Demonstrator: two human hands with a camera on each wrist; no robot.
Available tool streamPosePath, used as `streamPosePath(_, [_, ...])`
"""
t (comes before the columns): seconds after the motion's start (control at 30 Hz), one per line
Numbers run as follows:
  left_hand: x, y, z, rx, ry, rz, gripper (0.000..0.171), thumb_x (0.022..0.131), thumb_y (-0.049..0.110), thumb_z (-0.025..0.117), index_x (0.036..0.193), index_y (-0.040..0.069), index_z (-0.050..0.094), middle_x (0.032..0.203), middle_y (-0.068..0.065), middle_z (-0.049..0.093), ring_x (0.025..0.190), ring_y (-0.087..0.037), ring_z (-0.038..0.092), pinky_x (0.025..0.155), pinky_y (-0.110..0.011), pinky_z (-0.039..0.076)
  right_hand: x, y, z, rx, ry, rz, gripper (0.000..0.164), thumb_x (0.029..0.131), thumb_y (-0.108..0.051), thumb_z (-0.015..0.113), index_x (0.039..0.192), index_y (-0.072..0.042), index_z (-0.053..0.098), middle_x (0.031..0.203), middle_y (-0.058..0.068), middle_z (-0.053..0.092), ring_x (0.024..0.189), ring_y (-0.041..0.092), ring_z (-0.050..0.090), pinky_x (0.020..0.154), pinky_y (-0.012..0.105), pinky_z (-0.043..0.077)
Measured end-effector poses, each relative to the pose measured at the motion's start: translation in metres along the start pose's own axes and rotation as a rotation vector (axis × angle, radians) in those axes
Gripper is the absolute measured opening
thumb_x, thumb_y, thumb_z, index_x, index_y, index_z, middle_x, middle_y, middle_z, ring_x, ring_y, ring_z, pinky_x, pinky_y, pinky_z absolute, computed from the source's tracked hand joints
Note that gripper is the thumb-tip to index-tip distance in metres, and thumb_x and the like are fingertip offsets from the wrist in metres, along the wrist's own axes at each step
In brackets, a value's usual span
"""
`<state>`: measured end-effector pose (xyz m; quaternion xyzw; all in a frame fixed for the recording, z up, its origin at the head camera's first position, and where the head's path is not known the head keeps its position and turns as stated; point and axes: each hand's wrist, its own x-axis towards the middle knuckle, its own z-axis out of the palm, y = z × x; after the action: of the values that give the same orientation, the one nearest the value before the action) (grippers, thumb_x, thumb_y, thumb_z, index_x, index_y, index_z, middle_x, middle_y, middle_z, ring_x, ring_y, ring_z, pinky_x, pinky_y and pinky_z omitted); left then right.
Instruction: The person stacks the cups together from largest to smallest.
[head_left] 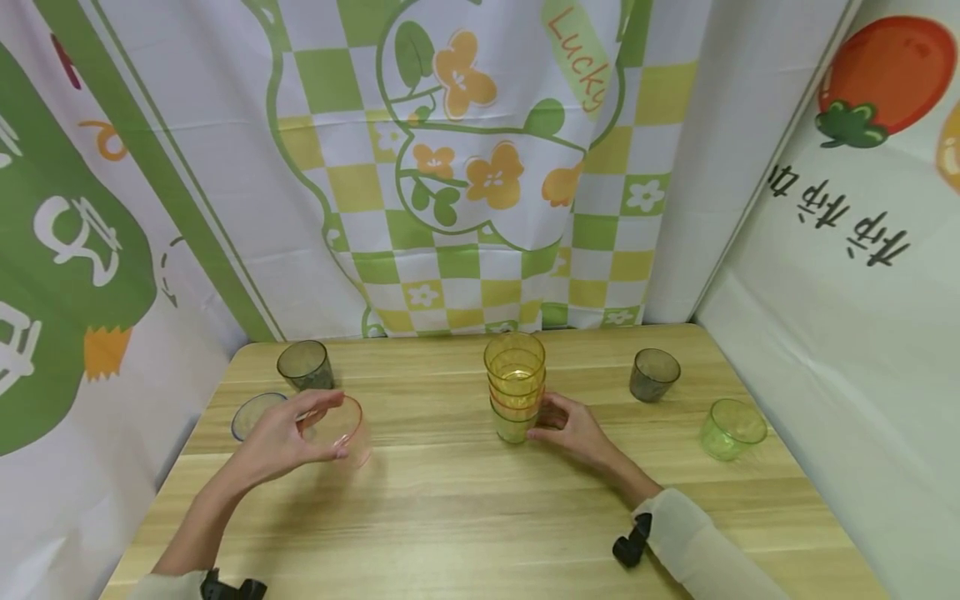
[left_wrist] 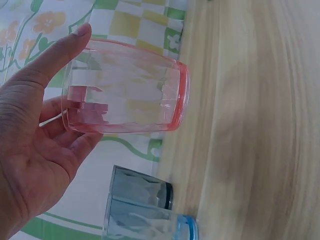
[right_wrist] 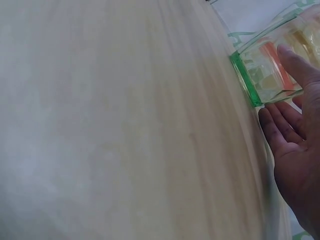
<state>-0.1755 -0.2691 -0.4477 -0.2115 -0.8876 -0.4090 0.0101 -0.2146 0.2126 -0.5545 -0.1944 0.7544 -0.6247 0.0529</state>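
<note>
The pink cup (left_wrist: 135, 100) is upright at the left of the wooden table (head_left: 465, 517), its mouth up and long axis vertical; whether its base touches the wood I cannot tell. The left hand (head_left: 285, 437) holds it, fingers and thumb spread wide and curved around opposite sides of its upper part. To the right, near the middle, the cup stack (head_left: 515, 392) also points mouth up, its long axis vertical. The right hand (head_left: 573, 429) grips its lower part from the right, thumb on the near side, fingers bent around the farther side.

The blue-rimmed cup (head_left: 253, 414) stands just left of the pink one, partly hidden by the left hand; the left grey cup (head_left: 306, 367) is beyond them. Well right of the stack stand the right grey cup (head_left: 654, 375) and, nearer, the single green cup (head_left: 731, 432).

Within the stack, yellow (head_left: 514, 360) is uppermost, an orange-red rim shows lower, and the bottom green cup (head_left: 513, 431) holds those nested above.
</note>
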Motion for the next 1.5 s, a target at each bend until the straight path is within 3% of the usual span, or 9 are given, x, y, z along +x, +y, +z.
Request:
streamPosePath(0.07, [0.004,0.004,0.0,-0.012,0.001,-0.005,0.085,0.074,0.027,0.1,0.143,-0.001,0.061,0.139,-0.016,0.067,0.131,-0.035,0.063,0.109,-0.024,0.05,0.0,0.001,0.001,0.002,0.002,0.002,0.062,0.089,0.0,0.084,0.143,0.009,0.056,0.138,0.03,0.063,0.121,0.043,0.068,0.099,0.03,0.06])
streamPosePath(0.3, [0.019,0.016,0.0,-0.013,0.009,0.018,0.085,0.077,0.029,0.098,0.146,-0.002,0.059,0.138,-0.019,0.068,0.131,-0.039,0.063,0.11,-0.041,0.052,0.0,0.002,0.002,0.007,0.004,0.008,0.063,0.088,0.001,0.084,0.144,0.009,0.055,0.138,0.031,0.063,0.121,0.041,0.068,0.099,0.031,0.06])
streamPosePath(0.57, [0.036,0.032,-0.002,-0.047,0.025,0.048,0.083,0.076,0.028,0.099,0.144,-0.002,0.061,0.138,-0.018,0.068,0.132,-0.036,0.064,0.11,-0.025,0.051,0.002,0.003,0.002,-0.004,0.011,0.005,0.062,0.088,0.001,0.084,0.143,0.009,0.057,0.137,0.029,0.064,0.12,0.036,0.07,0.099,0.032,0.061])
streamPosePath(0.8, [0.048,0.047,-0.002,-0.033,0.027,0.053,0.083,0.078,0.029,0.098,0.146,0.001,0.06,0.142,-0.018,0.066,0.133,-0.036,0.063,0.111,-0.04,0.052,0.001,0.0,0.002,0.007,0.004,0.006,0.061,0.089,0.0,0.084,0.143,0.009,0.057,0.139,0.031,0.063,0.123,0.045,0.066,0.101,0.034,0.06])
streamPosePath(1.1, [0.062,0.067,-0.002,-0.05,0.029,0.072,0.086,0.074,0.025,0.1,0.147,0.001,0.06,0.143,-0.018,0.066,0.135,-0.032,0.062,0.11,-0.031,0.052,0.0,0.0,0.002,-0.007,0.011,0.028,0.06,0.088,-0.001,0.085,0.141,0.006,0.059,0.138,0.026,0.066,0.123,0.038,0.069,0.099,0.03,0.06])
streamPosePath(1.5, [0.08,0.091,0.001,-0.016,0.03,0.141,0.084,0.075,0.027,0.099,0.145,0.002,0.061,0.14,-0.015,0.068,0.133,-0.031,0.064,0.109,-0.037,0.054,0.0,-0.001,0.001,-0.003,0.001,0.027,0.059,0.089,-0.001,0.085,0.141,0.005,0.059,0.138,0.027,0.065,0.124,0.044,0.067,0.1,0.032,0.06])
